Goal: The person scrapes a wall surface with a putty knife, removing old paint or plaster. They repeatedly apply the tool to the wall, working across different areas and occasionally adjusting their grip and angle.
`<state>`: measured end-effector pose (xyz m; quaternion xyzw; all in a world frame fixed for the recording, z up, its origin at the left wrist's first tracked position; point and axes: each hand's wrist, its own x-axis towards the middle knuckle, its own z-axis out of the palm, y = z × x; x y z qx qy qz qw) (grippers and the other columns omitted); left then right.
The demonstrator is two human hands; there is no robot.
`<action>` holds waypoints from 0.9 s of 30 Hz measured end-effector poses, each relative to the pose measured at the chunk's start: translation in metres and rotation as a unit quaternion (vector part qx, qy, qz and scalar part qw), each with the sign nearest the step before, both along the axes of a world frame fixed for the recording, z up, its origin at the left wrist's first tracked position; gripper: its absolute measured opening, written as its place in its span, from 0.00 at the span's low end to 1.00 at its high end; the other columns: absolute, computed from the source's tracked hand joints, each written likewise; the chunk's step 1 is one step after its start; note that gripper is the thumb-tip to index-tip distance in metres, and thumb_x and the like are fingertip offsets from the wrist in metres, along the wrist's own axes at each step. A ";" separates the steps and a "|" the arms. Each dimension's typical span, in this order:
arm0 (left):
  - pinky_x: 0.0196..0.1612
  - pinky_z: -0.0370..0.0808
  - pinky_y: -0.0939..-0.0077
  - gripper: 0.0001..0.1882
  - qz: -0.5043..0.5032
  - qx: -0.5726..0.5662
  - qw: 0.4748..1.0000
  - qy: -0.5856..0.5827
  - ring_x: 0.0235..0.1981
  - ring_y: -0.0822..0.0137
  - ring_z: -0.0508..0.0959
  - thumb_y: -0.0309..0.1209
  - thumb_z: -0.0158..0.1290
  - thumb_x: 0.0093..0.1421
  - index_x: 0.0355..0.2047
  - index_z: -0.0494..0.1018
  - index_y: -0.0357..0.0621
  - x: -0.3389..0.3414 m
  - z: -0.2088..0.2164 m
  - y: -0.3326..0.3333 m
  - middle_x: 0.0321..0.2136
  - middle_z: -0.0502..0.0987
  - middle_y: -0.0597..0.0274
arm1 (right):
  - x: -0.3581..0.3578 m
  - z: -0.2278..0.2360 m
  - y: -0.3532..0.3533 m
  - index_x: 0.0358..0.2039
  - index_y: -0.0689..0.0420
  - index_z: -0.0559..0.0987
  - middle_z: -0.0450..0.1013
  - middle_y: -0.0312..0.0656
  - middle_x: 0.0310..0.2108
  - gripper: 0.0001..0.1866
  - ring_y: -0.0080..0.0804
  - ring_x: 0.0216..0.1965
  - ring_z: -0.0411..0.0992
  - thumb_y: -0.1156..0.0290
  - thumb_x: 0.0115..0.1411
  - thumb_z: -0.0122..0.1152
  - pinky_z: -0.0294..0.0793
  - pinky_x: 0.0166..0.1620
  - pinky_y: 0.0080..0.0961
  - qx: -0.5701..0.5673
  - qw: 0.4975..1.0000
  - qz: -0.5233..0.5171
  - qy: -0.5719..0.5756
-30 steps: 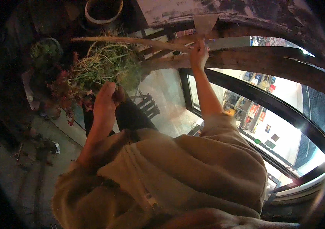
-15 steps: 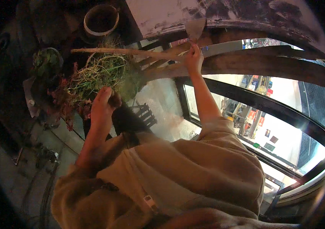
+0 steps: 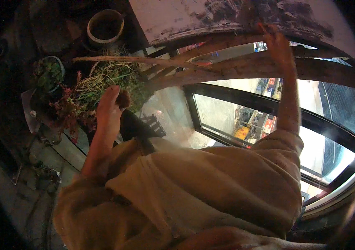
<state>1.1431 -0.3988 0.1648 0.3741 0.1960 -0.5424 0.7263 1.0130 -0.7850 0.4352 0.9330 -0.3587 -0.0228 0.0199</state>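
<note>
My left hand (image 3: 109,104) is closed around a small brown, rough-looking lump (image 3: 123,100) whose kind I cannot make out. It is in front of a tangle of green and straw-coloured grass (image 3: 117,77), with reddish leaves (image 3: 69,104) beside it. My right arm stretches far out to the right. At its end my right hand (image 3: 276,41) is closed near the lower edge of a pale surface with dark smears (image 3: 194,16). The putty knife that showed in this hand a moment ago cannot be clearly seen against the dark patches.
Long curved wooden beams (image 3: 235,70) run across below the pale surface. A dark window frame (image 3: 235,98) with bright shelves behind it fills the right. Far left are a round pot (image 3: 105,29) and a leafy plant in a bluish pot (image 3: 52,73).
My right hand has moved to the right and up toward the smeared surface, and the putty knife's blade no longer shows plainly. My left hand keeps its hold, nearly in place.
</note>
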 end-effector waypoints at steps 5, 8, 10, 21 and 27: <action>0.43 0.72 0.65 0.13 -0.035 -0.084 0.996 -0.012 0.37 0.66 0.74 0.41 0.53 0.61 0.41 0.71 0.47 -0.005 -0.018 0.000 0.35 0.73 0.63 | 0.040 -0.036 -0.011 0.43 0.55 0.80 0.76 0.49 0.41 0.15 0.47 0.41 0.75 0.67 0.55 0.56 0.74 0.47 0.41 -0.100 0.965 0.118 0.210; 0.43 0.71 0.64 0.13 -0.037 -0.066 0.997 -0.020 0.38 0.67 0.73 0.41 0.52 0.61 0.40 0.71 0.47 0.006 0.002 0.004 0.34 0.73 0.64 | 0.052 -0.078 -0.030 0.43 0.48 0.81 0.76 0.49 0.40 0.15 0.48 0.42 0.75 0.68 0.55 0.56 0.73 0.47 0.39 -0.107 0.959 0.067 0.253; 0.41 0.69 0.67 0.11 -0.026 -0.063 0.997 -0.026 0.35 0.69 0.72 0.40 0.51 0.62 0.37 0.70 0.47 0.009 0.001 0.006 0.32 0.72 0.65 | 0.053 -0.069 -0.037 0.43 0.45 0.81 0.76 0.49 0.40 0.15 0.47 0.42 0.75 0.69 0.55 0.55 0.73 0.47 0.37 -0.093 0.958 0.039 0.268; 0.38 0.68 0.68 0.14 -0.040 -0.096 0.993 -0.053 0.31 0.69 0.71 0.43 0.50 0.62 0.34 0.69 0.45 0.007 0.007 0.004 0.29 0.71 0.66 | 0.078 -0.098 -0.058 0.38 0.55 0.80 0.77 0.51 0.32 0.12 0.50 0.37 0.75 0.68 0.54 0.54 0.73 0.44 0.42 -0.140 0.927 0.127 0.324; 0.38 0.69 0.69 0.14 -0.003 -0.086 0.995 -0.041 0.32 0.68 0.72 0.44 0.51 0.61 0.33 0.69 0.46 0.011 -0.002 0.016 0.29 0.71 0.65 | 0.097 0.014 -0.042 0.38 0.53 0.81 0.77 0.50 0.33 0.12 0.50 0.38 0.75 0.67 0.55 0.54 0.73 0.44 0.43 -0.079 0.928 0.191 0.308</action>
